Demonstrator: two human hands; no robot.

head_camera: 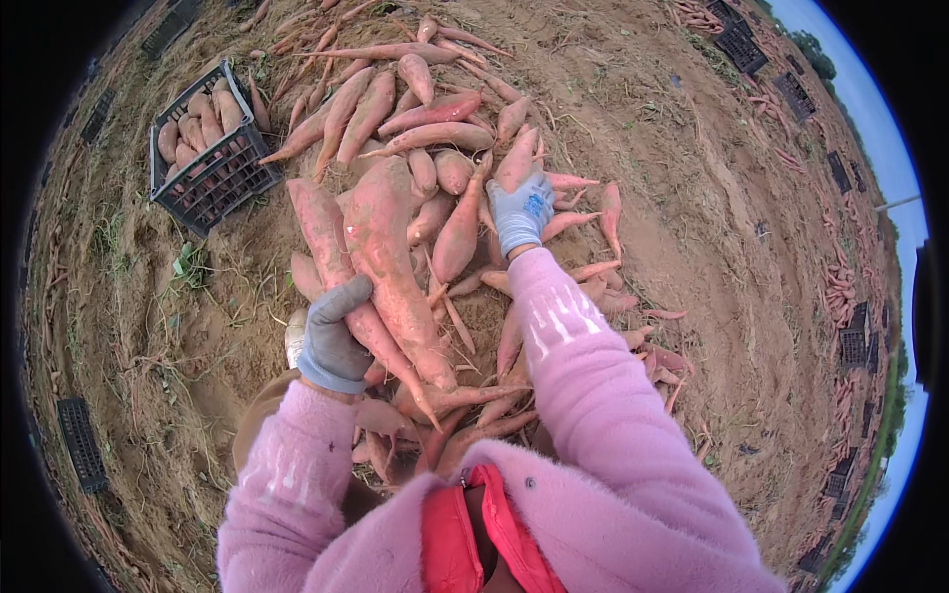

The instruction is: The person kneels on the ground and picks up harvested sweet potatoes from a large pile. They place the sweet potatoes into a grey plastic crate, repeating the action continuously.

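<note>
My left hand [335, 337], in a grey-palmed work glove, is closed on a long tapered sweet potato [322, 237], its thumb lying across the skin. Right beside that root is a larger, soil-smeared sweet potato [389, 244]; whether the same hand supports it, I cannot tell. Farther out, my right hand [523, 206], gloved in light blue, has its fingers around a sweet potato [517, 157] at the heap's right side. Beneath and around both hands spreads a loose heap of sweet potatoes [434, 137], some thick, others thin and pointed.
A black plastic crate [219, 181] holding sweet potatoes stands on the soil at upper left. Another dark crate [81, 445] is at lower left. Rows of sweet potatoes [840, 293] and more crates [741, 48] line the field's right side. Green leaves [191, 264] and dry vines litter the ground.
</note>
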